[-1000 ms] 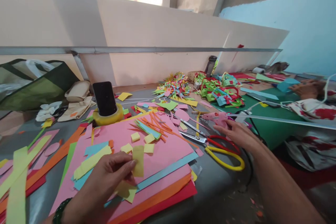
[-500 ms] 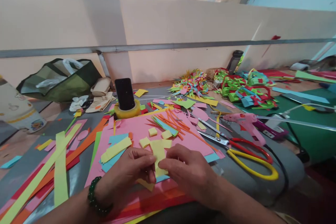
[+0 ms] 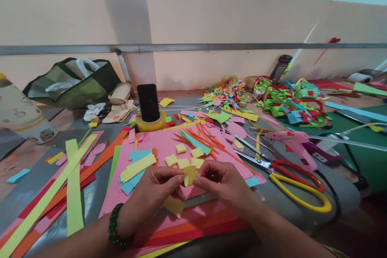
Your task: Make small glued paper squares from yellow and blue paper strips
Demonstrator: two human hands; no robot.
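Fingers of the left hand [image 3: 154, 188] and of the right hand [image 3: 227, 187], in the head view, are closed in a narrow thumb-and-index pinch, one at each side of a folded yellow paper piece [image 3: 190, 174]. The piece is located between the two hands, over the near part of a pink sheet [image 3: 157, 139]. Five small yellow squares [image 3: 180, 148] lie on the sheet just beyond the piece; a second yellow paper scrap [image 3: 174, 206] lies below the left fingers. Left of the squares, pale yellow strips [image 3: 137, 167] rest on blue paper [image 3: 133, 183]. Thin orange strips [image 3: 208, 141] lie toward the far right of the sheet. Edges of orange and red sheets [image 3: 211, 231] project at the near side of the stack. Scissors [image 3: 299, 187] with red and yellow handles lie to the right on the grey bench [image 3: 93, 201], blades parted. A pink glue gun [image 3: 292, 141] is positioned beyond the handles. A phone [image 3: 148, 100] stands in a yellow tape roll [image 3: 151, 124] at the far left edge of the sheet.
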